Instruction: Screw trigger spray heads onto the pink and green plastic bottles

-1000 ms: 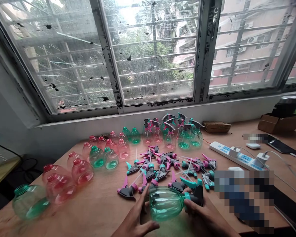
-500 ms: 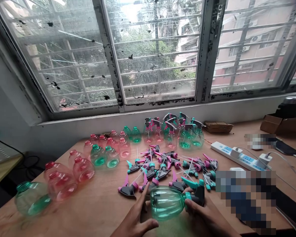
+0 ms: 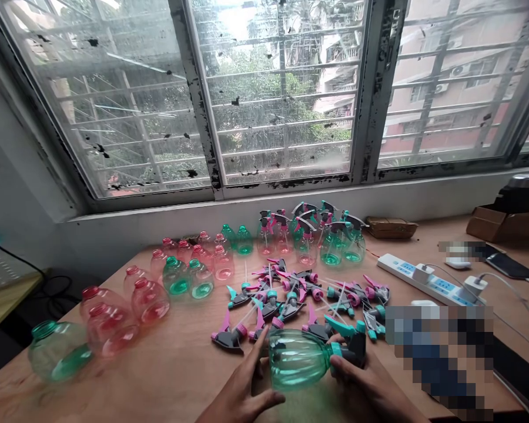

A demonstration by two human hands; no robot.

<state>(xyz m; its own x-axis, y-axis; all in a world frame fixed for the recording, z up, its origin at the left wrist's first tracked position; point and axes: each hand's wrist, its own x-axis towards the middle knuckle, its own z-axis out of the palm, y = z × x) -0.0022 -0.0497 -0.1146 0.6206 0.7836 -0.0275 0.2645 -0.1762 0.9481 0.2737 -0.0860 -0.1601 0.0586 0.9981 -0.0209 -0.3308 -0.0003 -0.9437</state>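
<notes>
A clear green spray bottle (image 3: pixel 297 361) lies on its side in the air at the front of the table, its base to the left. On its neck sits a dark grey and turquoise trigger sprayer (image 3: pixel 355 345). My right hand (image 3: pixel 364 376) is closed around the neck and the turquoise collar, thumb in front. At the base end, my left hand (image 3: pixel 249 382) has thumb and forefinger spread apart, the forefinger against the bottle's edge; its other fingers are partly hidden. Just beyond lie several loose trigger sprayers (image 3: pixel 291 299), pink-and-grey and turquoise-and-grey.
Several pink bottles (image 3: pixel 150 302) and green bottles (image 3: pixel 59 355) without tops stand at the left. Bottles fitted with sprayers (image 3: pixel 332 249) stand by the window wall. To the right are a power strip (image 3: pixel 427 279) with plugs, a cardboard box (image 3: pixel 506 223) and a phone (image 3: pixel 511 262).
Both hands keep almost the same pose around the spray bottle. The bottle's ribs look slightly turned, and the whole view has shifted a little.
</notes>
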